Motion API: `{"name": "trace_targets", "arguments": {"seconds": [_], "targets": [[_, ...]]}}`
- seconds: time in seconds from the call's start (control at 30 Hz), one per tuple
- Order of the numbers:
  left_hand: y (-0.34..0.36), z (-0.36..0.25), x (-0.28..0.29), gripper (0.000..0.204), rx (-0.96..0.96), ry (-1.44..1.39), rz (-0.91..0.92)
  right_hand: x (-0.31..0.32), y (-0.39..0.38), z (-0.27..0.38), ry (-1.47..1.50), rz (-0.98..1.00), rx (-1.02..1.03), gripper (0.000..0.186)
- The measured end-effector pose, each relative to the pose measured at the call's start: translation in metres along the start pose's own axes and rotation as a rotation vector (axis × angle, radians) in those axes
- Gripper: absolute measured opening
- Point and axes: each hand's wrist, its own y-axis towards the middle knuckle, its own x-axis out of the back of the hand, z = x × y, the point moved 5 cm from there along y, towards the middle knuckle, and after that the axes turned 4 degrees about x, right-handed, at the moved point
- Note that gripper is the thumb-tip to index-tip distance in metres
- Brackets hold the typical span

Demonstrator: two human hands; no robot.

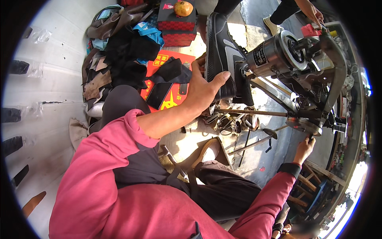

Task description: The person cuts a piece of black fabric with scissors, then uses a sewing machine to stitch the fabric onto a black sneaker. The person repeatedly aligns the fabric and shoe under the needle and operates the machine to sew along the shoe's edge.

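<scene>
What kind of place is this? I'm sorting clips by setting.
Probably a street cobbler's stall: the left hand holds a black shoe on a hand-cranked stitching machine, with leather scraps piled nearby.

Person seen from the head camera. Left arm: loose pink-red sleeve [119, 139], pushed up so the forearm and left hand [201, 89] are bare. Right arm: matching pink-red sleeve [266, 203] over a dark inner cuff [289, 169] at the wrist of the right hand [304, 149]. Legs: dark trousers [227, 191]; tan shoe [209, 150].
</scene>
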Motion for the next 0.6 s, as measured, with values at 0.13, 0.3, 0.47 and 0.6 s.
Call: {"name": "trace_targets", "arguments": {"seconds": [0.13, 0.3, 0.47, 0.6], "targets": [[0.0, -0.002, 0.001, 0.09, 0.009, 0.033, -0.007, -0.073, -0.047, -0.011, -0.137, 0.468, -0.028, 0.038], [0.002, -0.007, 0.0, 0.09, 0.01, 0.017, 0.02, -0.04, -0.086, 0.08, -0.309, 0.247, 0.319, 0.056], [0.004, -0.008, 0.002, 0.089, -0.01, 0.076, 0.007, 0.012, -0.154, 0.224, 0.412, 0.266, 0.609, 0.04], [0.004, -0.009, 0.002, 0.087, -0.001, 0.07, 0.014, -0.018, -0.198, 0.312, 0.522, 0.538, 0.78, 0.105]]}}
